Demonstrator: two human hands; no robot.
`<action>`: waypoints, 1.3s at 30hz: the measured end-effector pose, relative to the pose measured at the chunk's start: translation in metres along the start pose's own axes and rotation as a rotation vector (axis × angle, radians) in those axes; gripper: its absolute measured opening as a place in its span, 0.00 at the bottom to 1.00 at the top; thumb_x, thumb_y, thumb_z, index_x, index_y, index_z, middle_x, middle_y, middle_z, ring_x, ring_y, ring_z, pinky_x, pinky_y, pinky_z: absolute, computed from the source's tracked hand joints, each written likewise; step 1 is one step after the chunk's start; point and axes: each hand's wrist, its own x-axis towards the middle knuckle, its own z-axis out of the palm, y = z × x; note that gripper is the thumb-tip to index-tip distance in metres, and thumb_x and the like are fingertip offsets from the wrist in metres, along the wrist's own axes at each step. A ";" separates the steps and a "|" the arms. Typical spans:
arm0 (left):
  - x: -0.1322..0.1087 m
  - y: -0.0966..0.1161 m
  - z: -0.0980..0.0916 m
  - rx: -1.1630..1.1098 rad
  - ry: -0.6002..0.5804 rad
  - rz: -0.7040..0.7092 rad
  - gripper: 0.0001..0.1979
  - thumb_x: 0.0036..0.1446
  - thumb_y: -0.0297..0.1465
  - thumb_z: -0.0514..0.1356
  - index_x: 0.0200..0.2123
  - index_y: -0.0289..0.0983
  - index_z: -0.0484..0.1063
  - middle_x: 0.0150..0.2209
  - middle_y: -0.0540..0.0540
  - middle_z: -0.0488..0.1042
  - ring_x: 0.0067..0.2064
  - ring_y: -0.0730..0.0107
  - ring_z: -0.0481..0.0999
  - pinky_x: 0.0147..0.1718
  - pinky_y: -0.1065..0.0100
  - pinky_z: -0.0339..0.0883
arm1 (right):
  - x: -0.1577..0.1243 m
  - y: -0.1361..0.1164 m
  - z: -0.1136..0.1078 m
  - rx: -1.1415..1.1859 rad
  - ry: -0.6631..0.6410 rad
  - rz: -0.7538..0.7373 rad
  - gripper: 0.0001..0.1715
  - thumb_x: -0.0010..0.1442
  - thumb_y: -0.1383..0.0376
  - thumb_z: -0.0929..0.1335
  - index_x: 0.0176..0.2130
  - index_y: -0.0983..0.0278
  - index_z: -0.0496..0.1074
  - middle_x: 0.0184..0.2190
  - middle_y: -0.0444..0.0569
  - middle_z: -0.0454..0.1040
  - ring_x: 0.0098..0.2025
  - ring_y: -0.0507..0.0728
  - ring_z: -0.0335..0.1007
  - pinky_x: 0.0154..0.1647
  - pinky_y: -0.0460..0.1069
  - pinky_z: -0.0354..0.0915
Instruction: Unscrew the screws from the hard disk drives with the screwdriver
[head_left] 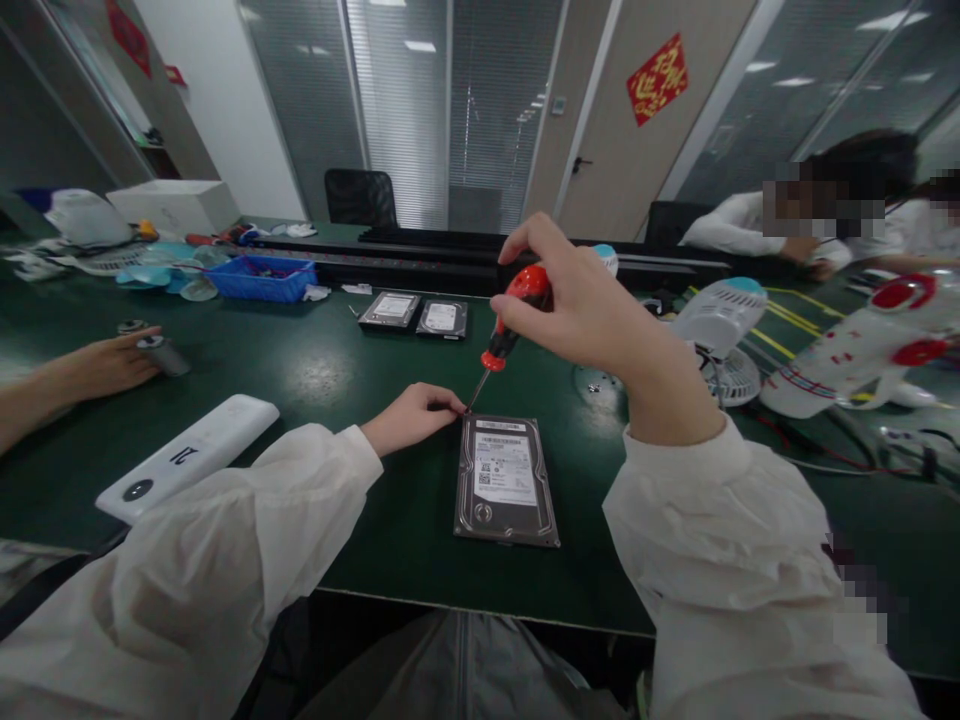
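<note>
A hard drive (pixel 506 480) lies flat on the green table (pixel 322 370) in front of me, label side up. My right hand (pixel 574 295) is closed around the red handle of a screwdriver (pixel 510 325), whose tip rests at the drive's far left corner. My left hand (pixel 412 415) is pinched at that same corner, fingertips touching the screwdriver tip. Whether a screw sits between the fingers is too small to tell.
Two more hard drives (pixel 416 313) lie farther back. A white device marked 21 (pixel 187 457) lies at left, near another person's hand (pixel 105 365) and a small cylinder (pixel 163 353). A blue tray (pixel 262 277), white fans (pixel 720 320) and a white-red gadget (pixel 870 345) surround the area.
</note>
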 end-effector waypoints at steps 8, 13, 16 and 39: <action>0.000 0.003 0.001 -0.002 0.005 -0.012 0.10 0.57 0.30 0.60 0.37 0.36 0.83 0.41 0.46 0.84 0.47 0.60 0.81 0.55 0.58 0.70 | 0.003 -0.005 0.004 -0.049 -0.040 -0.014 0.19 0.67 0.50 0.64 0.49 0.61 0.66 0.31 0.46 0.69 0.31 0.55 0.63 0.39 0.54 0.62; 0.000 0.002 0.000 0.009 -0.007 -0.001 0.11 0.58 0.30 0.60 0.38 0.37 0.83 0.41 0.46 0.84 0.47 0.60 0.81 0.55 0.58 0.70 | 0.003 -0.005 0.004 -0.077 -0.012 -0.007 0.18 0.66 0.53 0.66 0.50 0.61 0.70 0.29 0.46 0.70 0.30 0.55 0.62 0.37 0.53 0.61; 0.000 0.001 0.000 0.021 -0.008 -0.014 0.11 0.58 0.31 0.60 0.38 0.37 0.83 0.42 0.46 0.84 0.47 0.60 0.81 0.56 0.57 0.70 | 0.002 -0.005 0.003 -0.006 -0.059 -0.055 0.28 0.67 0.57 0.63 0.63 0.60 0.62 0.32 0.46 0.72 0.31 0.56 0.65 0.39 0.53 0.62; 0.000 0.004 0.000 0.022 -0.009 -0.005 0.12 0.57 0.30 0.59 0.38 0.36 0.83 0.41 0.46 0.84 0.47 0.59 0.81 0.55 0.58 0.70 | 0.002 -0.003 0.003 0.108 0.022 -0.080 0.26 0.63 0.63 0.66 0.60 0.62 0.66 0.42 0.50 0.76 0.40 0.58 0.71 0.47 0.56 0.68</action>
